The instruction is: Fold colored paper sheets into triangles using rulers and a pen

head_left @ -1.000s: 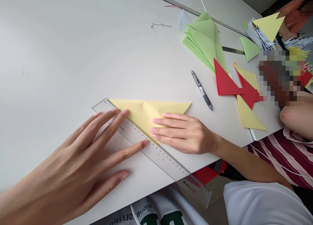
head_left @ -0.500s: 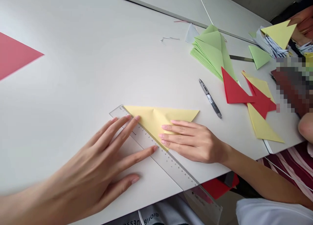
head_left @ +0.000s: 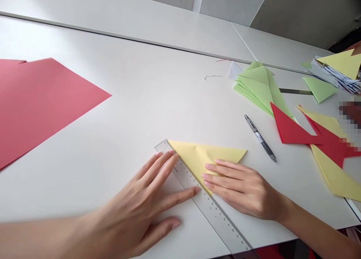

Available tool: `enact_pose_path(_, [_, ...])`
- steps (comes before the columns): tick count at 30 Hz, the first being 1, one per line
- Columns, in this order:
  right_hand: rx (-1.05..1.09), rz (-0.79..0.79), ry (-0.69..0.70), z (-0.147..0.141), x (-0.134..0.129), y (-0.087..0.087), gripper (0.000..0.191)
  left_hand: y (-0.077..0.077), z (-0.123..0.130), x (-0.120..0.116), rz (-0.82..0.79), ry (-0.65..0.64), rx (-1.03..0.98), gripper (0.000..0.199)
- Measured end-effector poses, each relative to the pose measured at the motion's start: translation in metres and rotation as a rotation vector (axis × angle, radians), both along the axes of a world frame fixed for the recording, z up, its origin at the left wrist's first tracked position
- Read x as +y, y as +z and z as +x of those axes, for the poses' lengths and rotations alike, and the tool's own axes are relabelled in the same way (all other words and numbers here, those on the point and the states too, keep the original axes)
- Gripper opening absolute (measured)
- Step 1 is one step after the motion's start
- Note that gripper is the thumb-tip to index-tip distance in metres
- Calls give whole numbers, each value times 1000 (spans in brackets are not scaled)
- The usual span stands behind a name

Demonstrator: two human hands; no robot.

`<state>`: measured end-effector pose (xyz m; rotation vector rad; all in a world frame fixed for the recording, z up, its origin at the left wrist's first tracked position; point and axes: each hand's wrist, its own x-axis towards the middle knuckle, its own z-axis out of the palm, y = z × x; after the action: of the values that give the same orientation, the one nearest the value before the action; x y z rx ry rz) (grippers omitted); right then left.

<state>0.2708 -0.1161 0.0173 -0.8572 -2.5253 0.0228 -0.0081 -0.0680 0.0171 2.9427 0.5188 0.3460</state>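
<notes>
**A:** Hands?

**B:** Left hand [head_left: 135, 202] flat, fingers spread, pressing on the ruler [head_left: 222, 223]. No grip. Right hand [head_left: 242, 189] flat, fingers slightly apart, pressing on the yellow triangle [head_left: 194, 157]. No pinch.

**A:** Triangle position?

**B:** On the table [head_left: 141, 112], one edge along the ruler. Long axis runs roughly left-right, tip pointing right toward the pen [head_left: 261, 138].

**A:** Risks?

**B:** Ruler could skid if left-hand pressure eases. Triangle could creep off the ruler edge if the right hand drags it.
</notes>
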Motion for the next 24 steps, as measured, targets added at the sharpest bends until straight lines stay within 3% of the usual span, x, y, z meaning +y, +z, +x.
enact_pose_path(24, [25, 5, -8, -1, 1, -3, 20, -2, -5, -1, 66, -27, 16, 61])
